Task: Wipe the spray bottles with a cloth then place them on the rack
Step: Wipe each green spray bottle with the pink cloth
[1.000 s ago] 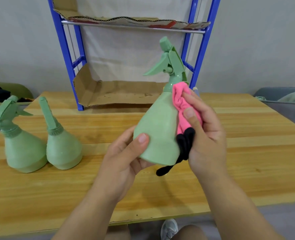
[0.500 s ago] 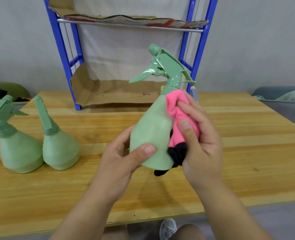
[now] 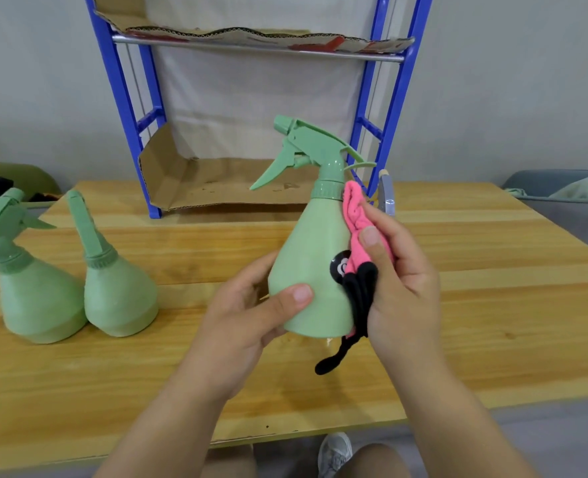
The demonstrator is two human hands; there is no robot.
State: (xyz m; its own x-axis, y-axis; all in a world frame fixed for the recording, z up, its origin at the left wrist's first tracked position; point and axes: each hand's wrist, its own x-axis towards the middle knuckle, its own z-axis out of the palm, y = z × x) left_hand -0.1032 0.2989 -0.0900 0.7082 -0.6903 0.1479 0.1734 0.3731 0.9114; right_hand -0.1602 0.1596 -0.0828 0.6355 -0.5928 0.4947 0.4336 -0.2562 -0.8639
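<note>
Left hand [image 3: 247,319] grips the low, wide body of the held bottle [image 3: 313,270], thumb laid across the front and fingers curled behind; right hand [image 3: 403,284] pinches the bunched pink cloth [image 3: 358,222] between thumb and fingers and presses it to the bottle's flank at three o'clock, a black strip of the cloth dangling past the base toward six o'clock. From the head camera, the only view, the held bottle stands nearly upright in the air above the wooden table [image 3: 492,270], just right of frame centre, its trigger and nozzle pointing toward ten o'clock; the far-left bottle [image 3: 37,298] and the second bottle [image 3: 120,298] stand on the table at nine o'clock of it, touching or almost touching each other, well apart from the hands; the blue rack [image 3: 123,98] rises at twelve o'clock, its lower shelf lined with cardboard [image 3: 216,181] and bare of bottles, so none seems shelved yet. As a judgement, the bottle looks like thin moulded plastic, light and stiff, and I cannot tell whether it holds liquid; its smooth cone could slip under a sideways rub, so the wide base suits the steadying hand while the cloth works up toward the collar; for carrying it to the shelf, the neck under the trigger looks the surest hold; the trigger itself seems the part likeliest to snag or flex.
</note>
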